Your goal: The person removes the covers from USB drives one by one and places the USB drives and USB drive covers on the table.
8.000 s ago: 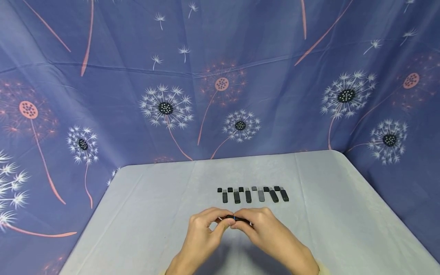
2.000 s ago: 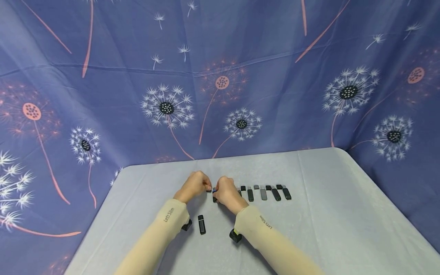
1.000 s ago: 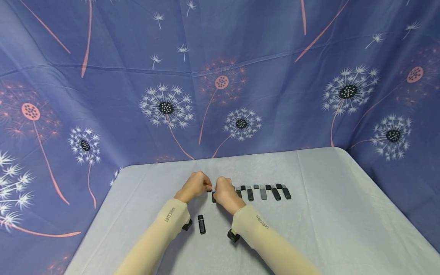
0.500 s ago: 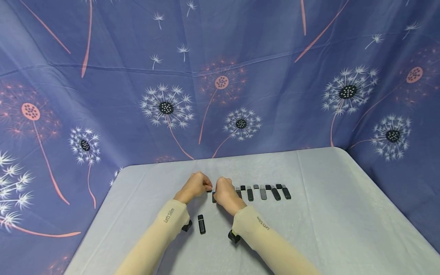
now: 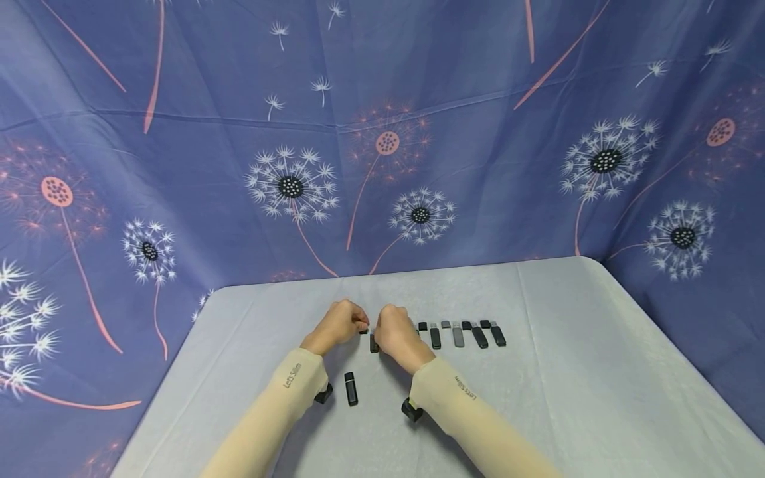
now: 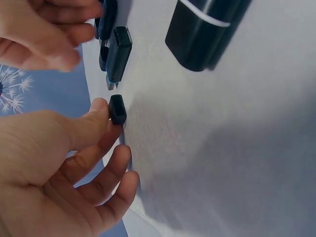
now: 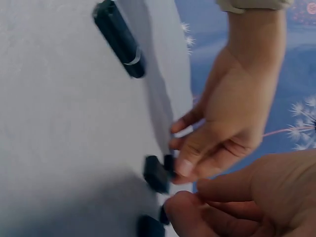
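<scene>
My left hand point(image 5: 337, 325) pinches a small black USB stick cap point(image 6: 117, 109) between thumb and index finger, low at the table, its other fingers loosely bent. Beside the cap lies an uncapped black USB stick point(image 6: 119, 55), its metal plug pointing towards the cap without touching it. My right hand point(image 5: 399, 335) hovers just right of that stick, fingers loosely bent and apart from it; I see nothing held there. Nearer me, a capped black USB stick with a pale band point(image 5: 350, 390) lies on the table.
Rightward runs a row of uncapped USB sticks point(image 5: 435, 336), each with its cap by the plug; one stick is grey point(image 5: 458, 334). My right hand hides part of the row. The pale cloth-covered table point(image 5: 574, 398) meets a blue dandelion-print curtain point(image 5: 478, 166) behind.
Eight seconds ago both hands held a dark item nearer me. They have since moved to the row's left end, and a capped stick lies in front. Lately my right hand has shifted slightly rightward off the stick.
</scene>
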Available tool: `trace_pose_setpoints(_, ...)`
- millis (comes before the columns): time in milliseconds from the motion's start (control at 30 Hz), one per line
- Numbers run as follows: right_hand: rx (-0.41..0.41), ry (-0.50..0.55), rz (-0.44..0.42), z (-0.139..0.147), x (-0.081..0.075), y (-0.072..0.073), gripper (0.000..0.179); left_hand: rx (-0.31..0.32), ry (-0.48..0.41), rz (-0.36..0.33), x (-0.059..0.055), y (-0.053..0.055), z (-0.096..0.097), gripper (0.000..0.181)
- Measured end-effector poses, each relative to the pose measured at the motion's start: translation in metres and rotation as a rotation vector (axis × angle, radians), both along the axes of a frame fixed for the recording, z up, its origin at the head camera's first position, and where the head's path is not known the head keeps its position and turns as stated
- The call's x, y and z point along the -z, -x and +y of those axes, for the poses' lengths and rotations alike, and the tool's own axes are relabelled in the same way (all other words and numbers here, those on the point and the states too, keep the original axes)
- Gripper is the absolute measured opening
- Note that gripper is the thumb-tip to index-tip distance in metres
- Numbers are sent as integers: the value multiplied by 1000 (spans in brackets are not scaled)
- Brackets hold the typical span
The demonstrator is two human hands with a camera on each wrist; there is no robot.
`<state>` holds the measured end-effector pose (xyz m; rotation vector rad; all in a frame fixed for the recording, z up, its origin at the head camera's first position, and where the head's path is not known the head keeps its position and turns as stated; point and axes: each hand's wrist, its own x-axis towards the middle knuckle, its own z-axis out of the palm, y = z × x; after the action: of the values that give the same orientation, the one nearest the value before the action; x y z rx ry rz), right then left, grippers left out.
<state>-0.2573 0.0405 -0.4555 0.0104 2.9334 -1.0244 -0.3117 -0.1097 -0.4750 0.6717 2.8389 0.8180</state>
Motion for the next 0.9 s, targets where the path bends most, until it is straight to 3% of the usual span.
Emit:
trace_pose_setpoints(267,19,24,47,26,-22,-11,21,-34,-8,-15,-3,-6,-2,8)
trace_pose_setpoints(533,-9,37,133,34,-27,-22,17,-53,-39,46,-4,-15,-2,28)
trace_pose_setpoints(667,-36,24,220,39,-27,-33,16,-44,-72,85,-12,-26,-1,33)
trace_pose_setpoints(900,-125,16,401,54,-24,-53,14,11,-78,178,-23,-56,3,32)
